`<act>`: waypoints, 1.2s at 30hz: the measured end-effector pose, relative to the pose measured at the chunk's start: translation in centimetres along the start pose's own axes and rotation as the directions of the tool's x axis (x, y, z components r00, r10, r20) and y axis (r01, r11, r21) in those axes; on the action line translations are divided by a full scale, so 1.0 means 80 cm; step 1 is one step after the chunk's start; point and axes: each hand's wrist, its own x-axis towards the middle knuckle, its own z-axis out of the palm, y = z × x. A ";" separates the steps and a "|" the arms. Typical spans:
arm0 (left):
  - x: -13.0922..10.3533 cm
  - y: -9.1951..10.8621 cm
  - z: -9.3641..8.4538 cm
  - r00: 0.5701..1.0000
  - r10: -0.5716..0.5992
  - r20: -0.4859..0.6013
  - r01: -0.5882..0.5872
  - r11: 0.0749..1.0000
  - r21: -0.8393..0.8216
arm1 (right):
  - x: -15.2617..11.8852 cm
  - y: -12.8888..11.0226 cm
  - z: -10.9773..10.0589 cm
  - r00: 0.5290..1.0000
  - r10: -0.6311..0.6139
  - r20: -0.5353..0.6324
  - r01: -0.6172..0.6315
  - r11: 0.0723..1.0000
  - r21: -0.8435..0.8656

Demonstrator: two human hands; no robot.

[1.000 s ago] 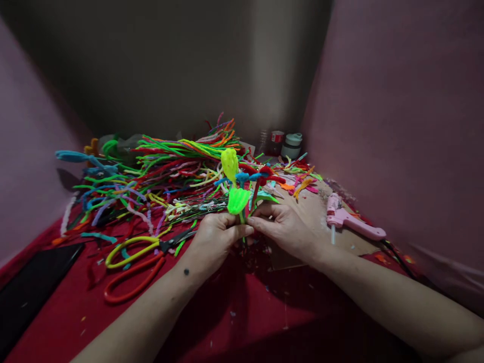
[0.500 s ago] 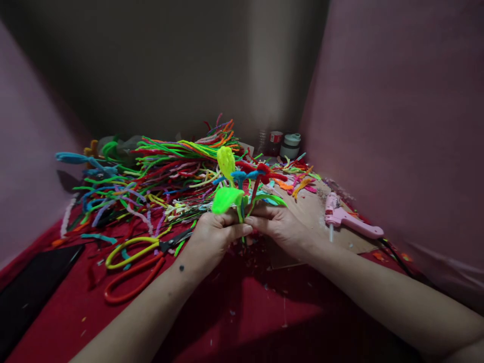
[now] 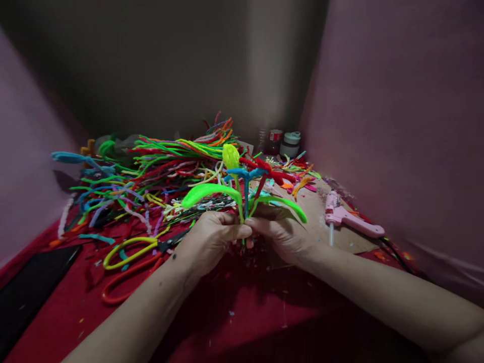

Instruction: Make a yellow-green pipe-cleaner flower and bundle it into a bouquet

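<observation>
Between both hands stands a small bunch of pipe cleaner flowers [image 3: 246, 194], its stems gathered at my fingertips. It has a yellow bud [image 3: 231, 157], a blue flower [image 3: 247, 174] and a red flower [image 3: 273, 170] leaning right. One bright green leaf [image 3: 209, 191] arches to the left and another green leaf [image 3: 291, 204] bends out to the right. My left hand [image 3: 217, 234] pinches the stems between thumb and fingers. Opposite it, my right hand [image 3: 278, 231] grips the same stems, closed, its fingers partly hidden behind the thumb.
Scissors [image 3: 130, 252] with yellow and red handles lie left of my left hand. Loose pipe cleaners [image 3: 170, 161] are heaped behind. A pink glue gun [image 3: 351, 220] rests on cardboard [image 3: 312, 201] at right. A dark flat object [image 3: 36, 277] lies far left; a lidded cup [image 3: 291, 144] stands behind.
The left green leaf, which pointed toward me, now spreads out sideways to the left. The right leaf reaches farther right, and the blue and red flowers show more openly. Both hands keep their grip.
</observation>
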 end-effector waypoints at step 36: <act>0.009 -0.025 0.030 0.708 0.675 -0.206 -0.281 0.537 0.795 | 0.002 -0.001 0.004 0.922 -0.281 -0.267 0.195 0.931 -0.309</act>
